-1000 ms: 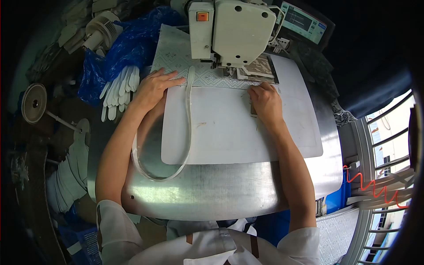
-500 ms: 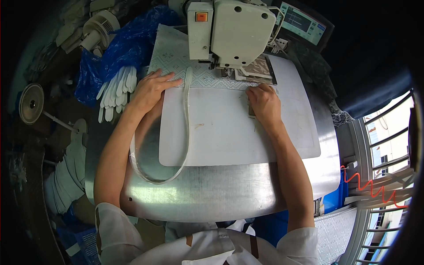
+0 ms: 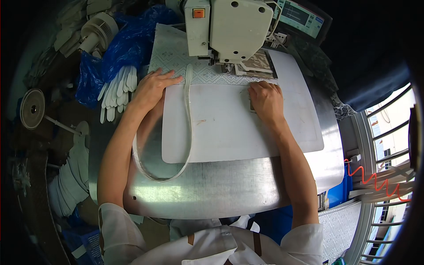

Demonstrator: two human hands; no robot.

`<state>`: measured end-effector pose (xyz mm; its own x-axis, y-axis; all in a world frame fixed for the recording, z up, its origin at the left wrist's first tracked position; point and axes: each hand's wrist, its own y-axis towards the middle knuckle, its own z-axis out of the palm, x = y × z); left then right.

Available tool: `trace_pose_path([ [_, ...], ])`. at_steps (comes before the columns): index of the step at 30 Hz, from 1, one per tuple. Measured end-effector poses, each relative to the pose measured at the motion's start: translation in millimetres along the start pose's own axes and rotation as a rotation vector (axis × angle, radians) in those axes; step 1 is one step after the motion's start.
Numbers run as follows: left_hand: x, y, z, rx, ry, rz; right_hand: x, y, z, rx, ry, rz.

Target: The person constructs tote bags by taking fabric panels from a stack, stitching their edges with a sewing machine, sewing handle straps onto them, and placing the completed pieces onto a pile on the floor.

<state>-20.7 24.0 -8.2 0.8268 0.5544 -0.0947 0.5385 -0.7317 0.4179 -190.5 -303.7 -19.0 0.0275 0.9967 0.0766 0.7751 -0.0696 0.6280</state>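
My left hand (image 3: 154,88) rests with fingers stretched out at the left edge of the patterned grey-white fabric (image 3: 170,57). Beside its fingertips lies one end of a narrow white strap (image 3: 189,101), which loops down over the metal table and back behind my left forearm. My right hand (image 3: 266,99) is closed, knuckles up, on the white sheet (image 3: 221,128) at the fabric's lower edge. A small brownish edge shows under its fingers, too hidden to name. The sewing machine head (image 3: 240,31) stands over the fabric, with a camouflage-patterned piece (image 3: 258,64) beside its foot.
Several white strap-like pieces (image 3: 119,92) hang at the left, beside blue plastic (image 3: 132,48). A lit screen (image 3: 300,20) stands behind the machine. Fans (image 3: 32,108) are at the left. A red coiled cord (image 3: 373,179) hangs by the barred window. The metal table (image 3: 212,190) curves toward me.
The view has shifted slightly. My right hand's fingers look a little more curled, and it sits slightly nearer the fabric's edge. My left hand and the strap stay nearly in place.
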Motion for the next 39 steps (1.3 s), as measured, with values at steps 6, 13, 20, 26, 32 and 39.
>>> trace_pose_path([
  [6, -2.4, 0.0, -0.3, 0.012, 0.021, -0.018, 2.2, -0.5, 0.9, 0.029, -0.043, 0.03],
  [13, -5.8, -0.6, -0.6, -0.014, 0.03, -0.001, 1.7, -0.9, 2.4, 0.019, -0.02, 0.038],
  [20, -6.2, -1.8, 0.9, -0.021, 0.018, -0.012, 1.1, -2.4, 3.7, 0.006, 0.007, 0.057],
  [26, 0.0, -1.6, 5.4, -0.01, -0.017, -0.032, 3.1, -1.9, 0.7, 0.032, 0.016, 0.076],
  [32, -1.6, -0.8, 4.6, -0.01, -0.017, -0.021, 1.5, -4.1, 3.5, 0.017, 0.03, 0.093],
  [39, -6.1, -2.2, -0.3, 0.006, 0.009, 0.026, 0.8, -7.3, 6.8, 0.033, 0.065, 0.122],
])
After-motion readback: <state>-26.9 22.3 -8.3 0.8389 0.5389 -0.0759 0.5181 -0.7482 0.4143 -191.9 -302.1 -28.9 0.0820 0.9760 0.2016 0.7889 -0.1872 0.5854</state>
